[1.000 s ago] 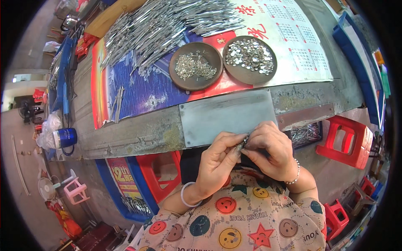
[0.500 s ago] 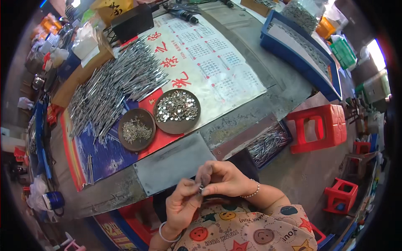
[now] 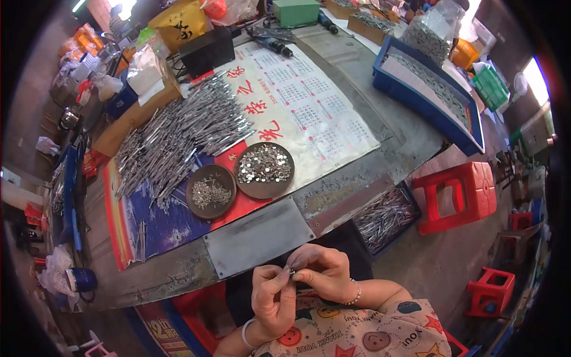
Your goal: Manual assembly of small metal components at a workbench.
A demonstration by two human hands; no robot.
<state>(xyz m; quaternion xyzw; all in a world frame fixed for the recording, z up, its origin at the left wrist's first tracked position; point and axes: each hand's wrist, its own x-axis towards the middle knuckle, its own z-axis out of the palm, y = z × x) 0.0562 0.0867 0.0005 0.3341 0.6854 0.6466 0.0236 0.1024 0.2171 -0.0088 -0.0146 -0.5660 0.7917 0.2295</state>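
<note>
Above my lap, just off the table's front edge, both hands meet fingertip to fingertip. My left hand [image 3: 272,297] is closed in a pinch, and so is my right hand [image 3: 326,272]. Between their fingertips a tiny shiny metal piece [image 3: 292,272] shows; the fingers cover most of it, so its kind is unclear. Nearest to the hands on the table lies a flat grey metal plate [image 3: 259,238]. Behind it stand two round brown dishes: the larger dish [image 3: 266,194] holds small shiny discs [image 3: 262,165], the smaller dish [image 3: 202,215] tiny metal pins [image 3: 211,191].
A broad heap of thin metal rods [image 3: 178,134] covers the table's left, beside a calendar sheet [image 3: 315,107]. Tweezers [image 3: 141,241] lie front left. At the right are a blue tray [image 3: 428,104], a bin of metal rods [image 3: 386,217] and a red stool [image 3: 461,196].
The view has shifted, so the table contents appear further right and lower. Both hands stay together in the same pinch around the tiny metal piece, with the fingers slightly rearranged.
</note>
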